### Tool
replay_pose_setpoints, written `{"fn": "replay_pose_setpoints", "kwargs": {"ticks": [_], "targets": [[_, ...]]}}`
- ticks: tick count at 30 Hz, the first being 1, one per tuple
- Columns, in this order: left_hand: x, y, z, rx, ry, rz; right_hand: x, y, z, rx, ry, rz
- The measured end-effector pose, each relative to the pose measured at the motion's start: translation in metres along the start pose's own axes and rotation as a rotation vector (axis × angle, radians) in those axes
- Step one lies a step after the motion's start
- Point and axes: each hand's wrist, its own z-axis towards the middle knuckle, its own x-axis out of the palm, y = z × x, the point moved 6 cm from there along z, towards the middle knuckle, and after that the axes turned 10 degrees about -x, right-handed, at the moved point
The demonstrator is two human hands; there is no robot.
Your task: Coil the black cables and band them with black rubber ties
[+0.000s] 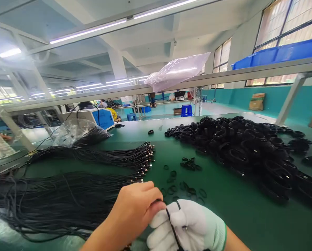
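Note:
At the bottom centre my bare left hand (135, 204) is closed, thumb and fingers pinching the end of a thin black cable (173, 230). My right hand (190, 223), in a white glove with a green-edged cuff, is closed with the cable running across its palm and fingers. Both hands meet at the fingertips. A dark band crosses the glove near the index finger. Left of my hands lie bundles of black cables (67, 195), their metal-tipped ends toward the middle. Small black rings (190, 190) are scattered just beyond my right hand.
A large heap of coiled black cables (231, 143) covers the right of the green table (156, 134). A clear plastic bag (74, 132) and a blue-and-white machine (103, 118) stand at the back left. Overhead, a shelf holds a plastic bag (179, 71) and a blue bin (279, 52).

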Motion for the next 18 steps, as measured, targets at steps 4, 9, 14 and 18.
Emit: {"fn": "replay_pose_setpoints", "kwargs": {"ticks": [4,9,14,18], "targets": [[0.001,0.004,0.028,-0.169,0.255,-0.146,0.002,-0.016,-0.006,0.070,0.035,0.011],[0.017,0.016,0.035,-0.246,0.298,-0.250,0.002,-0.022,-0.005,0.052,0.055,0.036],[0.044,0.032,0.028,-0.240,0.290,-0.282,0.008,-0.003,0.002,-0.115,-0.010,0.106],[0.075,0.046,-0.006,-0.267,0.166,-0.137,0.013,0.031,0.007,-0.328,-0.092,0.217]]}}
